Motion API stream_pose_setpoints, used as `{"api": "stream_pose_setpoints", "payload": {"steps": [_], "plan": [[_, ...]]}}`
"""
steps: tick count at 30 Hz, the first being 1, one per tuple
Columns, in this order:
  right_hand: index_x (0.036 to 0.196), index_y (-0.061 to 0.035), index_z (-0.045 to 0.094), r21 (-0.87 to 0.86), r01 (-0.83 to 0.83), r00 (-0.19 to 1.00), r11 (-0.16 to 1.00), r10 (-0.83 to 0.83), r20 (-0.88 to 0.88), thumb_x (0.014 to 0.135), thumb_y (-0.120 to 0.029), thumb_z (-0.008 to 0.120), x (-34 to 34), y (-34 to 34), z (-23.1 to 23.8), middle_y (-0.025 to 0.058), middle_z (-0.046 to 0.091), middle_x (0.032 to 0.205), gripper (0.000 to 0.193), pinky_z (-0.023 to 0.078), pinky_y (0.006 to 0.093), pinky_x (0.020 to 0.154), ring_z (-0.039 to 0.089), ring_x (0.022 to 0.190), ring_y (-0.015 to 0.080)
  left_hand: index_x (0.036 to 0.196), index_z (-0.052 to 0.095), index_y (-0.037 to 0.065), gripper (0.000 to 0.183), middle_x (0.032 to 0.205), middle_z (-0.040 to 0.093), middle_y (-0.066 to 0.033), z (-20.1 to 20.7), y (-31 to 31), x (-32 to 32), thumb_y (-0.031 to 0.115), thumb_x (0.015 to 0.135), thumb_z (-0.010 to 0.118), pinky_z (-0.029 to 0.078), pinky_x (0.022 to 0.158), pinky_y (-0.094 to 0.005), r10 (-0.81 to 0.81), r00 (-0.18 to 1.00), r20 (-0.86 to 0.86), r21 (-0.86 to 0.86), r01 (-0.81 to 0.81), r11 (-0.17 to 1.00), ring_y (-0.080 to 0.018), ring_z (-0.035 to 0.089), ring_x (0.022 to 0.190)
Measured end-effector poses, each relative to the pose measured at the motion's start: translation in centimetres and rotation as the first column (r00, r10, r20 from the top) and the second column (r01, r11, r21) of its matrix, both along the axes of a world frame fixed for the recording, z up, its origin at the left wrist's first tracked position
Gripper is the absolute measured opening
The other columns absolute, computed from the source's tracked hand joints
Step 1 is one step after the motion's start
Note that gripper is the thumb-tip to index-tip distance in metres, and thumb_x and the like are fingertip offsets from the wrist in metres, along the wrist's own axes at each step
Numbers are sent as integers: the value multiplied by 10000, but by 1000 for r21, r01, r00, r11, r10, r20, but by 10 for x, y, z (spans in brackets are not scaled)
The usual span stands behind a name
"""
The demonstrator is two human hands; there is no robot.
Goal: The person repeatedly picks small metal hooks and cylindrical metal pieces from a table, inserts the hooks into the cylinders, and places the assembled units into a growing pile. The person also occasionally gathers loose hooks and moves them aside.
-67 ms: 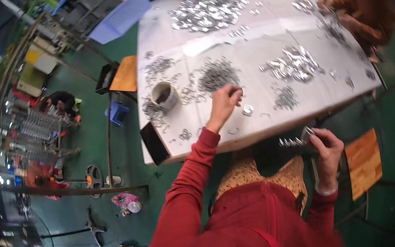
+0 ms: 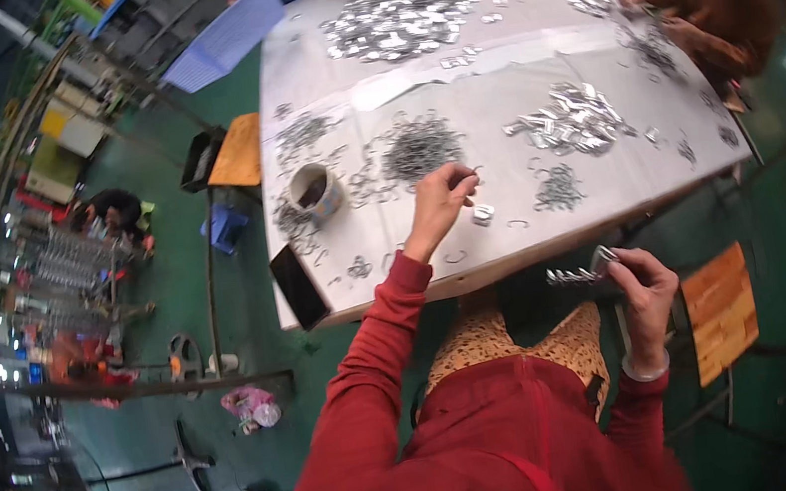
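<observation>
Above the near part of the table, my left hand [image 2: 445, 202] is closed in a pinch; whatever lies between its fingertips is too small to make out. Just below those fingers rests a single small shiny metal piece [image 2: 482, 215]. A heap of thin grey wire hooks [image 2: 420, 151] lies beyond the hand. My right hand [image 2: 649, 292], off the table's front edge, grips a shiny metal clip [image 2: 604, 260] between thumb and fingers. From the clip a row of small hooks [image 2: 570, 276] sticks out to the left.
On the white-covered table [image 2: 481, 87] lie a large pile of shiny pieces [image 2: 401, 18], a smaller pile [image 2: 576, 119], a tape roll [image 2: 316, 192] and a black phone [image 2: 300, 288]. Co-workers sit at the far side and right. A wooden stool [image 2: 721, 313] stands to my right.
The whole view has shifted slightly, so the table appears further left. My left hand's fingertips have tilted a little; my right hand still grips the clip.
</observation>
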State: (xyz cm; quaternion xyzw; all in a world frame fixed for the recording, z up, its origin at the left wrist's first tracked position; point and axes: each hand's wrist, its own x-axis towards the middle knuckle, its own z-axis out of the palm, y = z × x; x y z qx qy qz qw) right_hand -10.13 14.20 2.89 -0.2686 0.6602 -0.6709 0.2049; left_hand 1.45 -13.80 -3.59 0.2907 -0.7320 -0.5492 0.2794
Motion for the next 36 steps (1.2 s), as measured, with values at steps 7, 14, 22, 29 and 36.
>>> {"api": "stream_pose_setpoints", "payload": {"steps": [7, 14, 22, 29, 36], "plan": [[909, 28, 674, -68, -32, 998, 997, 36, 60, 786, 55, 634, 2, 10, 1, 43, 658, 785, 132, 478, 207, 671, 607, 721, 86, 842, 660, -15, 167, 713, 658, -86, -10, 9, -30, 144, 794, 671, 485, 569, -256, -84, 995, 45, -92, 88, 992, -114, 615, 635], [908, 32, 675, -41, -20, 996, 999, 24, 91, 774, 56, 644, 3, 14, 0, 31, 658, 804, 140, 462, 202, 676, 599, 737, 76, 919, 665, -26, 202, 847, 664, -64, -8, 3, -32, 149, 818, 659, 495, 674, -267, -110, 992, -55, 215, 119, 969, -125, 610, 775], [916, 36, 673, -53, -44, 997, 998, 48, 58, 777, 62, 647, 6, 13, 0, 36, 648, 796, 144, 462, 194, 661, 596, 718, 84, 938, 669, -24, 262, 827, 674, -85, 4, 5, -12, 198, 801, 703, 490, 660, -263, -85, 994, -68, 375, 104, 921, -143, 626, 751], [930, 44, 667, -41, -40, 999, 998, 42, 27, 773, 71, 645, 7, 9, 1, 42, 642, 805, 161, 467, 199, 665, 594, 729, 84, 937, 664, -1, 269, 855, 674, -80, 10, 3, 3, 223, 795, 715, 487, 681, -262, -61, 996, -60, 408, 80, 910, -144, 634, 781], [928, 41, 670, -67, -66, 997, 996, 69, 44, 784, 61, 643, 7, 7, -2, 38, 645, 800, 147, 455, 188, 631, 580, 689, 72, 926, 659, -6, 249, 848, 669, -79, 20, 21, 6, 206, 805, 708, 488, 667, -249, -175, 972, -156, 493, 231, 839, -137, 626, 788]]}}
